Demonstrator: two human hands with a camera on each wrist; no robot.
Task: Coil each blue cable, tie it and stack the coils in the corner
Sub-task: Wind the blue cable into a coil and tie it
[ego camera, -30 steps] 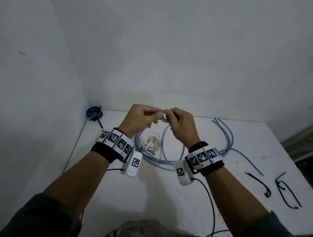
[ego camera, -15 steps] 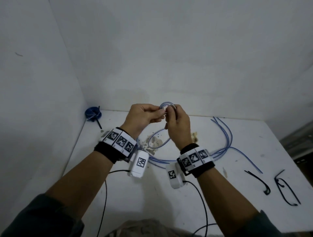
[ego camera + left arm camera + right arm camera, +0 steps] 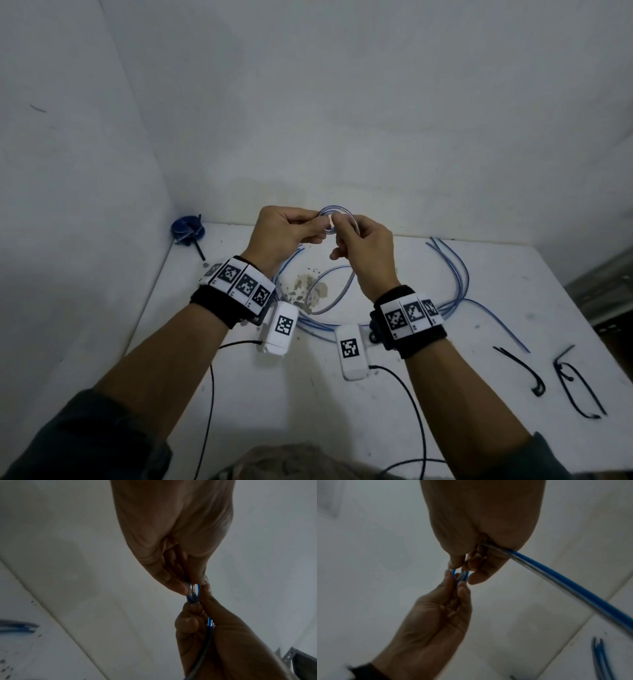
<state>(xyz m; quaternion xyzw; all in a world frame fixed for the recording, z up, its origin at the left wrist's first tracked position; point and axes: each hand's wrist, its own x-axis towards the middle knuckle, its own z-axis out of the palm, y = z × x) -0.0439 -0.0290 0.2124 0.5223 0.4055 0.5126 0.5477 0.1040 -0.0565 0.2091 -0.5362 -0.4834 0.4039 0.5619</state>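
Observation:
Both hands are raised above the white table point(image 3: 513, 308) and pinch a small loop of blue cable point(image 3: 337, 210) between them. My left hand point(image 3: 291, 229) pinches the loop's left side with thumb and forefinger. My right hand point(image 3: 359, 240) grips its right side, and the cable's free length point(image 3: 565, 577) runs out of that palm down to the table. In the left wrist view the same blue cable point(image 3: 193, 593) shows between the fingertips of both hands. More loose blue cables point(image 3: 452, 274) lie spread over the table. A tied blue coil point(image 3: 186, 228) sits in the far left corner.
Two black ties point(image 3: 524, 370) point(image 3: 579, 390) lie on the table's right side. A patch of chipped surface point(image 3: 308, 291) is under the hands. White walls close off the left and back. Black sensor wires point(image 3: 411, 411) trail from my wrists.
Both hands have lifted slightly and the small loop now stands above the fingertips. The right hand has turned and drawn more cable up off the table.

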